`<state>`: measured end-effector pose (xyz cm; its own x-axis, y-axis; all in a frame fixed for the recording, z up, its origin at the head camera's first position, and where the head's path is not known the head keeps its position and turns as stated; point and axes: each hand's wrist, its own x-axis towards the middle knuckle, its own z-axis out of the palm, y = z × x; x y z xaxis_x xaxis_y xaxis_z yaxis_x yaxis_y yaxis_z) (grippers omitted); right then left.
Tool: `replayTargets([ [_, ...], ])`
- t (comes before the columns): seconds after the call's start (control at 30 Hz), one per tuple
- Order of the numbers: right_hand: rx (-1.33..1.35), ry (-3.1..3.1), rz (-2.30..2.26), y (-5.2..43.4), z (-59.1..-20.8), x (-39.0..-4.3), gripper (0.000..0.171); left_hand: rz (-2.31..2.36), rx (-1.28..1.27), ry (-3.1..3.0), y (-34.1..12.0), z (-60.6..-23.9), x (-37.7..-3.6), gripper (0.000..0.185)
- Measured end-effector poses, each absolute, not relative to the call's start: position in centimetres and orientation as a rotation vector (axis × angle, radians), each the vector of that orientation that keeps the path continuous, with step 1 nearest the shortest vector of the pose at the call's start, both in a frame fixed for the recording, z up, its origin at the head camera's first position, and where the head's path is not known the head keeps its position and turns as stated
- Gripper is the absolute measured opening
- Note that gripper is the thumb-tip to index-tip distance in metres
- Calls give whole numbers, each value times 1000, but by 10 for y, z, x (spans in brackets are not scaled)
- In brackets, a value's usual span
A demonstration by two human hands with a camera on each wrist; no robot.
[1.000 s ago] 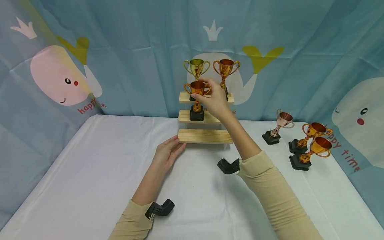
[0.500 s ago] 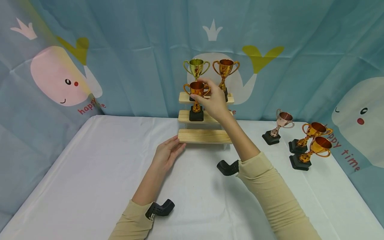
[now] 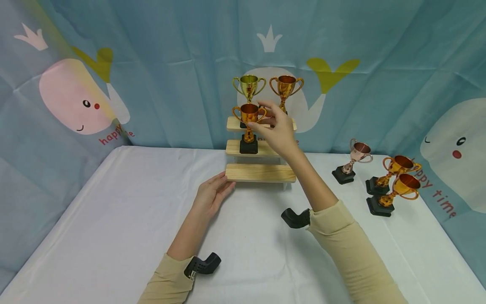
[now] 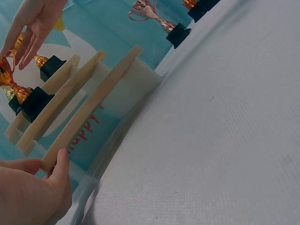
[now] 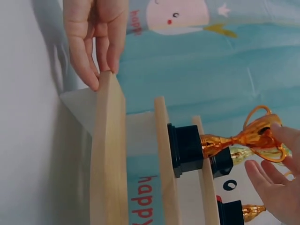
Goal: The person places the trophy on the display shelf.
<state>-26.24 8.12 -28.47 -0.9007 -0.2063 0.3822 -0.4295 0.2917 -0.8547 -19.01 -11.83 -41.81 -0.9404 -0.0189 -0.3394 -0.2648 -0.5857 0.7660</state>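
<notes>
An orange trophy [image 3: 249, 126] with a black base stands on the middle step of a three-step wooden stand [image 3: 260, 173]. My right hand [image 3: 268, 121] hovers just right of its cup, fingers spread and holding nothing. In the right wrist view the orange trophy [image 5: 234, 140] lies just clear of my right hand's fingers [image 5: 274, 180]. My left hand [image 3: 213, 192] lies flat on the table, fingertips against the left end of the lowest step; the left hand [image 5: 96, 33] shows this touch in the right wrist view too. A gold trophy [image 3: 249, 86] and a bronze trophy [image 3: 286, 88] stand on the top step.
A rose-coloured trophy [image 3: 355, 158] and two orange trophies [image 3: 395, 168] [image 3: 401, 189] stand on the white table [image 3: 114, 219] at the right. A blue whale-print curtain [image 3: 171, 63] hangs close behind the stand. The lowest step carries nothing.
My right hand has let go of the orange trophy on the middle step and drawn slightly to the right with its fingers spread. The left hand has not moved.
</notes>
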Motion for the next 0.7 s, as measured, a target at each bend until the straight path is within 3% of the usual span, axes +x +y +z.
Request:
replayTargets([
  [0.7,502,-2315,1706,123,-303,-218,59,2642,-482,1363,-117,-418,-190,50],
])
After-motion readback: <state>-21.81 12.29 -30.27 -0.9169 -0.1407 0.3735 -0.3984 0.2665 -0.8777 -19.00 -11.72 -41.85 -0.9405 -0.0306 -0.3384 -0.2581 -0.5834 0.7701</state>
